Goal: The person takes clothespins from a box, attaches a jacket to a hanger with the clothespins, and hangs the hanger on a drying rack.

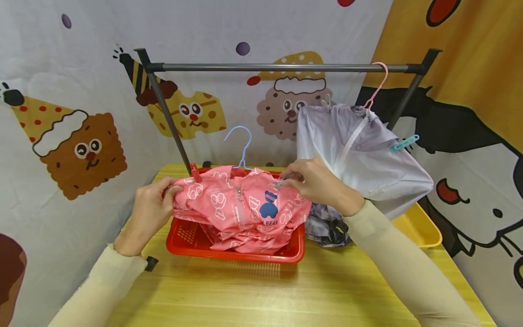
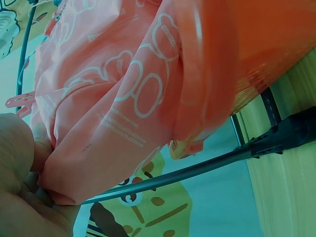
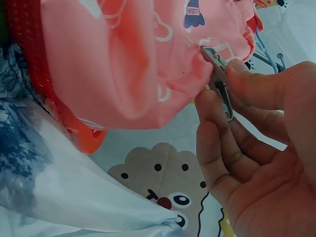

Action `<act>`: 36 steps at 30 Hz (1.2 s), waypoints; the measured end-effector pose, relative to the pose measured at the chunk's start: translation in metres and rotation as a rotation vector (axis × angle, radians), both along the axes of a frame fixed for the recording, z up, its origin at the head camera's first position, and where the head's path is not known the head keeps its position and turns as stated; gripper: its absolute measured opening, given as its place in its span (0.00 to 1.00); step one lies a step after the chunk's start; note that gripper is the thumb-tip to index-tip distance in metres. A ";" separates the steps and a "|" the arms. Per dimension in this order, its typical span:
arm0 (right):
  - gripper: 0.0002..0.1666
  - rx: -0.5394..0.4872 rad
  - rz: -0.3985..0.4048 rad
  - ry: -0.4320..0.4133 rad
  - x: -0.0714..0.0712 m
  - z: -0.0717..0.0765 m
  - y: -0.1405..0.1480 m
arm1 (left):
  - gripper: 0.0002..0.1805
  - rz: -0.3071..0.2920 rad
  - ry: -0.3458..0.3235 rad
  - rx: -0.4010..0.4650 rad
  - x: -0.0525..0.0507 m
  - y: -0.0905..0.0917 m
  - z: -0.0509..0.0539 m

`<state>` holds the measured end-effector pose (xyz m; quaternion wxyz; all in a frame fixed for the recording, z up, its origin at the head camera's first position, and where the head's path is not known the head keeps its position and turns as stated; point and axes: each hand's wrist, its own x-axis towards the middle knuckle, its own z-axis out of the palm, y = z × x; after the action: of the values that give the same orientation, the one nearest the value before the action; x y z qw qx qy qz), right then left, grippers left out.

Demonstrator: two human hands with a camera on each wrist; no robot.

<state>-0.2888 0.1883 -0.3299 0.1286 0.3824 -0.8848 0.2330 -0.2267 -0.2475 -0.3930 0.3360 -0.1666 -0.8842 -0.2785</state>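
Note:
A pink jacket with white bear outlines and a blue bear print lies bunched over a red basket. A blue hanger rises from its collar, and a red clothespin sits at its left shoulder. My left hand grips the jacket's left edge, the cloth between thumb and fingers. At the right shoulder my right hand pinches a greenish clothespin between thumb and fingers. Its tip touches the pink cloth; whether it clamps the cloth I cannot tell.
Behind the basket stands a dark metal rack. A grey-white garment hangs from it at right on a pink hanger, with a teal clothespin on its edge. A yellow basket stands below that on the wooden table.

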 end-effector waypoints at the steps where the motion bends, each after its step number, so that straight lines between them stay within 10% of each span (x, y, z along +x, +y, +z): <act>1: 0.10 -0.005 0.004 0.003 -0.001 -0.001 0.000 | 0.07 0.001 -0.002 0.002 0.000 0.000 0.000; 14: 0.30 -0.069 -0.067 -0.122 0.001 -0.014 0.013 | 0.07 0.007 -0.022 0.005 0.001 -0.003 -0.001; 36: 0.11 -0.130 -0.099 -0.185 0.012 -0.050 0.022 | 0.05 0.008 -0.023 0.026 0.001 0.001 -0.002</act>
<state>-0.2773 0.2102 -0.3797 0.0823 0.3061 -0.8938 0.3174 -0.2253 -0.2462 -0.3953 0.3292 -0.1553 -0.8850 -0.2904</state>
